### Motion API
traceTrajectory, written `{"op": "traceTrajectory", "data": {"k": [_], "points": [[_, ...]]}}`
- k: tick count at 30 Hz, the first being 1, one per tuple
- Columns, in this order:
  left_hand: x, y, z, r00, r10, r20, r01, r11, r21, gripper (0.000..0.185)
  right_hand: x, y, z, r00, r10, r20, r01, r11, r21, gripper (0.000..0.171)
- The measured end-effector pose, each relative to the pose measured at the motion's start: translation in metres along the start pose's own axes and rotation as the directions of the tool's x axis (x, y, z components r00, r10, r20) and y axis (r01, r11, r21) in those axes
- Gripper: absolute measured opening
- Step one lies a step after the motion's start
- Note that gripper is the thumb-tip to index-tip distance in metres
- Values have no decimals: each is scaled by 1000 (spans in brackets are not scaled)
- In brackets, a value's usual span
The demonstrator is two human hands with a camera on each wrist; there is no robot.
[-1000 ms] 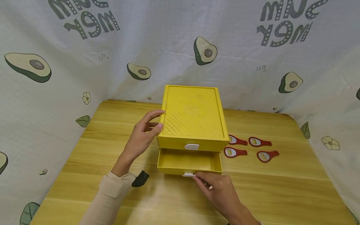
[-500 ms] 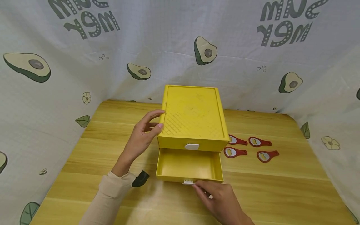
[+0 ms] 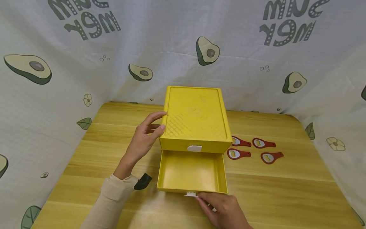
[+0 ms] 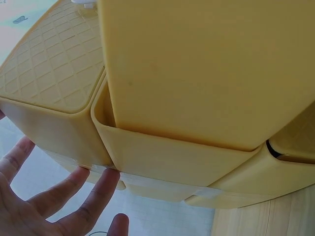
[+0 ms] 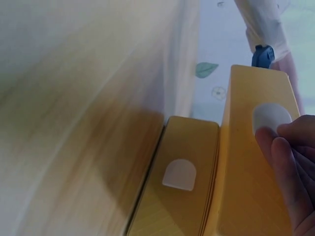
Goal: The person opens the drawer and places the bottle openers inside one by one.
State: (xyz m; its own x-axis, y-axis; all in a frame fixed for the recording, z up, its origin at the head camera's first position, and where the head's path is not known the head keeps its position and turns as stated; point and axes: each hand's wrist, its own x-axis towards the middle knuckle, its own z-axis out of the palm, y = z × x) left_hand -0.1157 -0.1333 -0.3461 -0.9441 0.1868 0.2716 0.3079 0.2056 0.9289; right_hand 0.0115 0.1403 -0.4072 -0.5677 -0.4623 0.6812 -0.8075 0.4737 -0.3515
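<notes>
A yellow drawer cabinet [image 3: 197,111] stands on the wooden table. One drawer [image 3: 191,173] below the top one is pulled well out, and nothing lies in it. My right hand [image 3: 224,210] pinches the white handle [image 3: 190,194] of that drawer between thumb and fingers, also seen in the right wrist view. With spread, slightly bent fingers, my left hand [image 3: 143,136] rests against the cabinet's left side near its top edge. In the right wrist view a lower drawer [image 5: 167,211] is pushed in, with its own white handle [image 5: 179,174].
Several red bottle openers [image 3: 271,158] lie right of the cabinet; one is partly hidden by it. Behind the table [image 3: 286,190] hangs a white cloth [image 3: 171,38] printed with avocados. A dark piece [image 3: 143,182] juts from the left cuff.
The drawer has slid further out toward me, with my right hand moving along on its handle. My left hand stays in place on the cabinet's side.
</notes>
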Motion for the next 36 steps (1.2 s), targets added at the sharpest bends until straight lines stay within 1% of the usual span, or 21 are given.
{"op": "traceTrajectory", "data": {"k": [5, 14, 16, 18, 22, 24, 25, 27, 30, 33, 36], "points": [[0, 1, 0, 1000, -9, 0, 9, 1000, 8, 42, -5, -7, 0, 999, 49, -1, -49, 999, -6, 39], [0, 0, 0, 1000, -5, 0, 5, 1000, 6, 42, -7, -8, 0, 997, 75, -10, -75, 997, -16, 40], [0, 0, -1, 1000, -8, 0, 8, 1000, 4, 42, -8, -9, 0, 996, 88, -4, -88, 996, 9, 38], [0, 0, -1, 1000, -10, 1, 10, 1000, 3, 42, -9, -10, -1, 993, 114, 7, -115, 992, 49, 31], [0, 0, 0, 1000, -13, 6, 13, 1000, 2, 42, -8, -14, -6, 984, 177, 31, -180, 973, 143, 2], [0, -1, 0, 1000, -15, 6, 15, 1000, 3, 42, -7, -15, -10, 982, 185, 34, -189, 967, 173, 16], [0, -1, 0, 1000, -16, 6, 16, 1000, 4, 42, -6, -16, -11, 982, 187, 36, -190, 962, 194, 19], [0, 0, 0, 1000, -17, 6, 17, 1000, 6, 42, -4, -17, -16, 981, 192, 40, -196, 953, 230, 22], [-1, 0, 0, 1000, -19, 5, 19, 1000, 6, 42, -2, -16, -23, 980, 198, 39, -200, 936, 288, 21], [-1, 0, 0, 1000, -21, 7, 21, 1000, 7, 42, -1, -12, -33, 978, 204, 34, -203, 917, 343, 27], [-1, 0, 0, 1000, -22, 10, 22, 1000, 7, 43, 0, -7, -43, 973, 226, 46, -226, 899, 376, 33]]}}
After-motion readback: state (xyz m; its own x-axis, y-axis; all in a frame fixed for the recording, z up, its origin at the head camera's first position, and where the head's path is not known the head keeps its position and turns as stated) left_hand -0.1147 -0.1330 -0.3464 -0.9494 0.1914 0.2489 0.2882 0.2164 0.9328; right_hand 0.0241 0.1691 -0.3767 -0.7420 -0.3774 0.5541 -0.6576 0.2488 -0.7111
